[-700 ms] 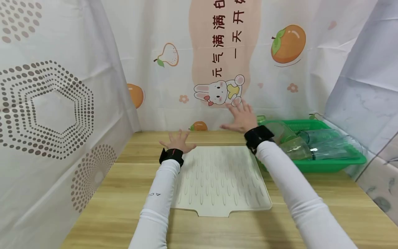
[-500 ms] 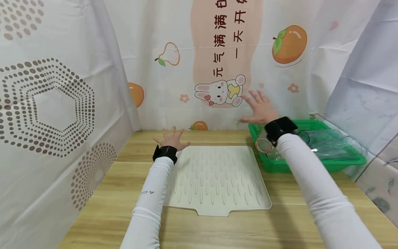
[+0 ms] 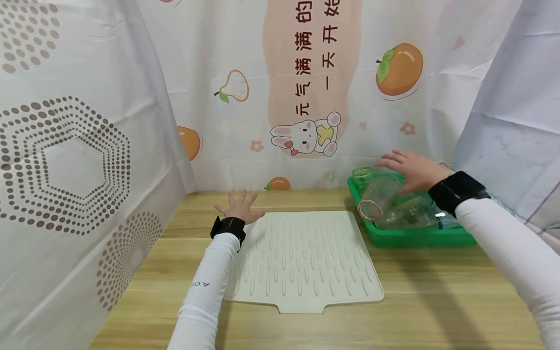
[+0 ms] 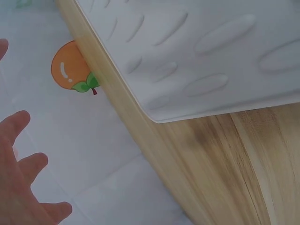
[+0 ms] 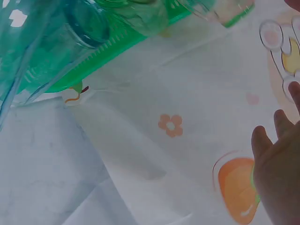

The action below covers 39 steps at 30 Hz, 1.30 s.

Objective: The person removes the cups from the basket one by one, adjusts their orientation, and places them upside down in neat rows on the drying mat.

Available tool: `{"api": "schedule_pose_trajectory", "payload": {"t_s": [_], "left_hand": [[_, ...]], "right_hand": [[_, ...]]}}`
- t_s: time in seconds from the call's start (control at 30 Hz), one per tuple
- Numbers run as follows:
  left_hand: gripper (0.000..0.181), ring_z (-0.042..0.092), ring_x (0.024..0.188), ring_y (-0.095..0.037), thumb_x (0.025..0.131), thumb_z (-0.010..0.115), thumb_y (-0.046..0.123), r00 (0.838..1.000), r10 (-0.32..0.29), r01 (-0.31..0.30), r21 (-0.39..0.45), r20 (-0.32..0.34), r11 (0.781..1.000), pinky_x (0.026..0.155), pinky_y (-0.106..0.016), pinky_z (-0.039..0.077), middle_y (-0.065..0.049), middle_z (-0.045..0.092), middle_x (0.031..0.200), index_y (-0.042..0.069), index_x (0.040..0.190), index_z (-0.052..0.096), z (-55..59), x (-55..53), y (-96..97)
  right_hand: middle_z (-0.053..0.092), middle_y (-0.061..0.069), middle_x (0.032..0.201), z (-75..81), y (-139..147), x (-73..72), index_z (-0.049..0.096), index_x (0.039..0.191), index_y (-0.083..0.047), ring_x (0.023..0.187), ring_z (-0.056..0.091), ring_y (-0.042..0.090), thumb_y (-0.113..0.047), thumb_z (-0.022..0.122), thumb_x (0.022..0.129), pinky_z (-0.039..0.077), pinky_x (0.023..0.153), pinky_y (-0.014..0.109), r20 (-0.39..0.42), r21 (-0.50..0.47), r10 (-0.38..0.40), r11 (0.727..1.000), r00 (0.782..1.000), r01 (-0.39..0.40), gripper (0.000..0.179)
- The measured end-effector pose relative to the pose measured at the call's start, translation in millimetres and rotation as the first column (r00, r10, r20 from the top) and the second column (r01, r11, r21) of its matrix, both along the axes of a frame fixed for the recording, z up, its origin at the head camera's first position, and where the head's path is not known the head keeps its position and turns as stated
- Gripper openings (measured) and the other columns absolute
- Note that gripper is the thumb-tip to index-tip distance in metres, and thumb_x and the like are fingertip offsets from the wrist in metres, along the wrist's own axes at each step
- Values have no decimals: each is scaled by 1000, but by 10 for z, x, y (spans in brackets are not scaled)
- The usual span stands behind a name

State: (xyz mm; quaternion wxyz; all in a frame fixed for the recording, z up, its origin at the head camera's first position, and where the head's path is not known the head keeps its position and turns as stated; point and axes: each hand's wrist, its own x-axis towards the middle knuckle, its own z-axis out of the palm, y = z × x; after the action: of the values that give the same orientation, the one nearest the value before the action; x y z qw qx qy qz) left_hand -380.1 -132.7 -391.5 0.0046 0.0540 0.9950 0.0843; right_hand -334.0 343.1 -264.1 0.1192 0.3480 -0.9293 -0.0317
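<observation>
My left hand (image 3: 239,208) is held over the far left corner of a white ribbed draining board (image 3: 302,262), fingers spread and holding nothing. In the left wrist view its fingers (image 4: 33,166) show apart at the left edge. Over the green basket (image 3: 420,238) at the right is my right hand (image 3: 413,170), its fingers extended and nothing in them. Beneath and beside it lie clear cups: a pinkish-rimmed glass (image 3: 379,197) leaning at the basket's left side, and a clear tumbler (image 3: 409,214) on its side. My forearm hides the basket's right part.
A small green glass (image 3: 361,176) stands at the basket's back left corner. More bluish clear glassware (image 5: 42,51) shows in the right wrist view. The wooden table (image 3: 175,287) ends at a printed curtain (image 3: 245,126) behind, with a dotted curtain (image 3: 78,160) on the left.
My right hand has moved right and a little down, from over the board to over the basket. My left hand has shifted slightly left. The head view has tilted up a little.
</observation>
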Motion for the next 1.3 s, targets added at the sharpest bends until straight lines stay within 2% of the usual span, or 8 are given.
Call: {"api": "schedule_pose_trajectory", "payload": {"t_s": [0.2,0.37,0.53,0.7,0.77,0.87,1.1,1.3], "left_hand": [[78,-10,140,-48,88,54,64,1000,-16,16,8,-22,1000,92,-83,-1,-7,14,160,31,153,27,-41,5,-13],[78,-10,141,-46,88,56,62,1000,-12,13,33,-26,999,93,-82,-3,-7,13,160,31,153,28,-71,21,-31],[76,-10,141,-46,89,55,61,1000,-19,20,54,-22,998,91,-82,-6,-7,13,160,30,153,30,-141,17,-75],[75,-8,141,-46,89,52,63,1000,-17,18,56,-26,998,92,-82,-6,-7,13,160,29,153,31,-213,30,-98],[74,-5,142,-46,90,51,62,1000,-15,16,56,-26,998,93,-81,-6,-6,15,160,29,152,31,-232,50,-95],[72,1,142,-46,90,49,63,999,-16,17,39,-34,999,94,-81,-4,-5,18,159,30,152,32,-277,78,-53],[73,2,142,-45,90,47,66,999,-33,35,46,-39,998,93,-81,-3,-4,19,159,32,152,30,-380,21,-5],[74,1,143,-44,88,55,61,998,-32,36,66,-54,997,94,-81,0,-5,21,159,30,151,34,-394,11,-14]], "right_hand": [[43,23,141,-241,-118,86,51,135,-4,133,28,48,-24,94,55,25,105,61,25,93,81,992,996,-83,93],[47,21,140,-385,-265,98,53,135,-6,133,31,48,-25,94,52,25,106,61,9,140,112,984,994,-112,94],[50,18,137,-502,-304,89,56,132,-8,129,38,44,-25,92,56,27,104,62,11,122,97,988,995,-97,86],[58,15,124,-615,-349,51,59,126,-7,116,50,41,-32,90,60,35,98,62,-38,60,166,985,985,-164,77],[59,14,119,-643,-379,27,60,123,-6,113,53,41,-33,90,60,38,96,61,-59,41,198,980,978,-196,75],[60,11,115,-678,-383,16,62,120,-7,110,55,39,-29,91,60,40,96,59,-48,25,197,980,979,-196,70],[61,7,110,-675,-357,7,65,113,-12,108,57,36,-29,90,61,44,93,56,-41,52,169,985,985,-167,60],[63,5,104,-632,-440,18,65,110,-15,97,61,31,-33,88,64,52,79,50,-78,36,149,988,986,-147,54]]}}
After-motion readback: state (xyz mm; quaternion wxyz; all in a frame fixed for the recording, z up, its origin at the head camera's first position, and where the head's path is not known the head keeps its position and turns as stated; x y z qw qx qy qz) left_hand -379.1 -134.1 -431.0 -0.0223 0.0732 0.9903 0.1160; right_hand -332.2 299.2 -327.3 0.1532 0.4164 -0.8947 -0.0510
